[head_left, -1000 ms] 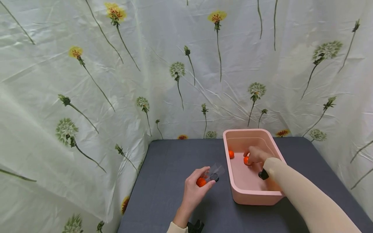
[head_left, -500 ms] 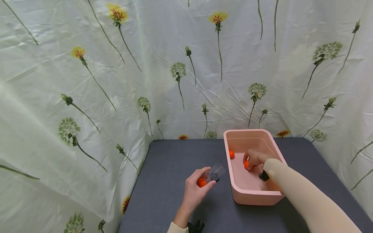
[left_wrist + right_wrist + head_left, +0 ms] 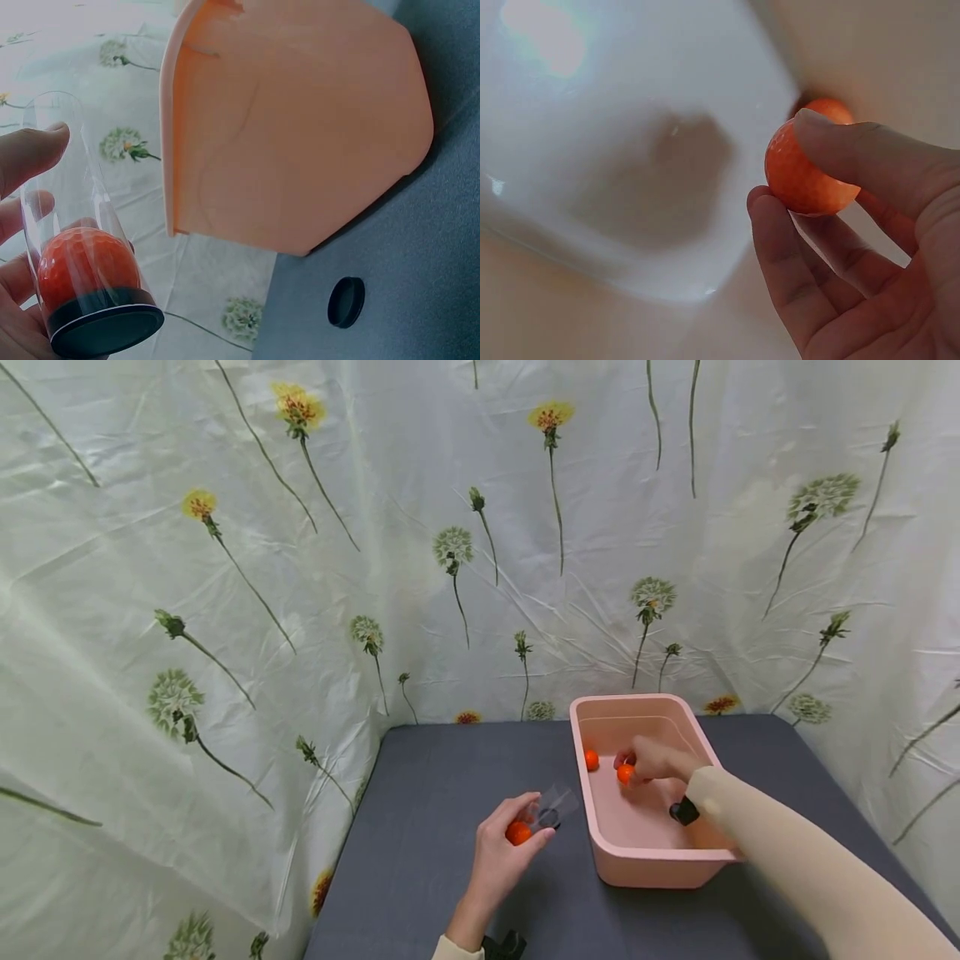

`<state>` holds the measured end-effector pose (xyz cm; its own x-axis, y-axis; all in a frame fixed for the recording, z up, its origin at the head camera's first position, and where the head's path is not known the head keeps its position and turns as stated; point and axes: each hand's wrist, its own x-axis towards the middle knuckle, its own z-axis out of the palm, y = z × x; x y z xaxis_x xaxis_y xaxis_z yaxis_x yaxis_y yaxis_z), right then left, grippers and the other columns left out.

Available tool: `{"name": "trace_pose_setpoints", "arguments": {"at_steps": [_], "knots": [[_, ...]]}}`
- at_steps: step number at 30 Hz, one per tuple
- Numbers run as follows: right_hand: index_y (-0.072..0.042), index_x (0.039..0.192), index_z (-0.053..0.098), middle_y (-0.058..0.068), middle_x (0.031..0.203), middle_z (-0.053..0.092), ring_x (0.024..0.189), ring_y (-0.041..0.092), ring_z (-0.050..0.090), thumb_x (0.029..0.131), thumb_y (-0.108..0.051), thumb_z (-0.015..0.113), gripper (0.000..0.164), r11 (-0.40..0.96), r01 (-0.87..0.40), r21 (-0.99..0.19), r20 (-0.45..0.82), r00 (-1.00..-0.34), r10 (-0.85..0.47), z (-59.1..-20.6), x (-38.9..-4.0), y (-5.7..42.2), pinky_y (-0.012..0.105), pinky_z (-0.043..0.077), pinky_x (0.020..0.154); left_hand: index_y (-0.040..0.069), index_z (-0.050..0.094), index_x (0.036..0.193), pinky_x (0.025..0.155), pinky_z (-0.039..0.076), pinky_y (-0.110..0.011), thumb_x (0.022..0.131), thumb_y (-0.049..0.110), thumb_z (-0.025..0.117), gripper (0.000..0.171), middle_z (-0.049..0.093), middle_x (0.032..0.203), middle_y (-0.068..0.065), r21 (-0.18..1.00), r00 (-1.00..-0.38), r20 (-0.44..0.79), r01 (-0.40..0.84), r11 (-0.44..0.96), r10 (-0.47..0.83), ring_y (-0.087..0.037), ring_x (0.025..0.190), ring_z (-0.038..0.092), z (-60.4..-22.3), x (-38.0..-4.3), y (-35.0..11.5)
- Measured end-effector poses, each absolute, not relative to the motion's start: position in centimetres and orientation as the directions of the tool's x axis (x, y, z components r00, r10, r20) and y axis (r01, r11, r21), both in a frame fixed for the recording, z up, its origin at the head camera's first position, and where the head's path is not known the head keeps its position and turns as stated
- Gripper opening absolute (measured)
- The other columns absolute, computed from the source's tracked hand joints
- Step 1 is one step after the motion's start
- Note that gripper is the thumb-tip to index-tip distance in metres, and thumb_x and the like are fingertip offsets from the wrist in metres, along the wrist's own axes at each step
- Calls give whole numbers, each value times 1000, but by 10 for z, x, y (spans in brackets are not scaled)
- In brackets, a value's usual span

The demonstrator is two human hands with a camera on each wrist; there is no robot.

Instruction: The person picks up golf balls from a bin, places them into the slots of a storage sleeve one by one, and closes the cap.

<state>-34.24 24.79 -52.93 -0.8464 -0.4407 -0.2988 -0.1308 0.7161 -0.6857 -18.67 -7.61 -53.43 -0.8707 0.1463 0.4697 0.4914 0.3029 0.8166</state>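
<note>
My left hand (image 3: 504, 839) grips a clear plastic tube (image 3: 71, 165) over the table, left of the pink bin (image 3: 660, 870). An orange golf ball (image 3: 88, 264) sits inside the tube, against its black end cap (image 3: 105, 330). Inside the bin, my right hand (image 3: 654, 760) pinches another orange golf ball (image 3: 810, 169) between thumb and fingers. A third orange golf ball (image 3: 592, 761) lies by the bin's left wall; in the right wrist view it is partly hidden behind the held ball. A loose black cap (image 3: 346, 302) rests on the table near the tube.
The dark grey table (image 3: 442, 777) carries the bin on its right side. Behind and to the left hangs a pale curtain (image 3: 480, 593) printed with dandelions. The bin's raised walls surround my right hand.
My right hand has risen slightly with the golf ball between its fingers, and the ball now shows closer to the one by the wall. The left hand holds its place.
</note>
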Motion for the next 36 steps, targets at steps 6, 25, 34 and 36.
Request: {"name": "trace_pose_setpoints", "arguments": {"at_steps": [6, 25, 34, 36], "knots": [[-3, 108, 72, 9, 92, 67, 79, 21, 58, 76, 5, 78, 33, 713, -150, -685, -286, -845, -453, -517, -339, 245, 31, 54, 68, 27, 67, 128, 79, 58, -29, 83, 27, 85, 49, 68, 109, 6, 826, -882, 449, 471, 309, 143, -24, 91, 69, -534, -184, -74], [-7, 119, 72, 3, 104, 71, 91, 26, 61, 79, -5, 84, 42, 635, -284, -719, -118, -850, -514, -481, -305, 238, 33, 56, 75, 27, 67, 128, 79, 57, -28, 82, 26, 86, 50, 68, 109, 6, 832, -888, 436, 460, 310, 147, -25, 91, 68, -531, -180, -71], [-8, 120, 72, 3, 105, 70, 88, 24, 63, 82, -5, 82, 39, 572, -356, -739, -16, -840, -543, -465, -287, 238, 30, 57, 73, 27, 68, 127, 81, 57, -29, 81, 24, 87, 50, 69, 109, 6, 835, -891, 429, 453, 312, 146, -24, 92, 68, -529, -179, -70], [-9, 120, 72, 4, 106, 70, 88, 24, 64, 83, -5, 81, 39, 552, -355, -754, -7, -837, -547, -462, -282, 237, 30, 58, 73, 27, 68, 127, 81, 57, -28, 81, 26, 87, 50, 68, 109, 7, 837, -893, 424, 449, 313, 148, -25, 92, 68, -529, -178, -69]]}}
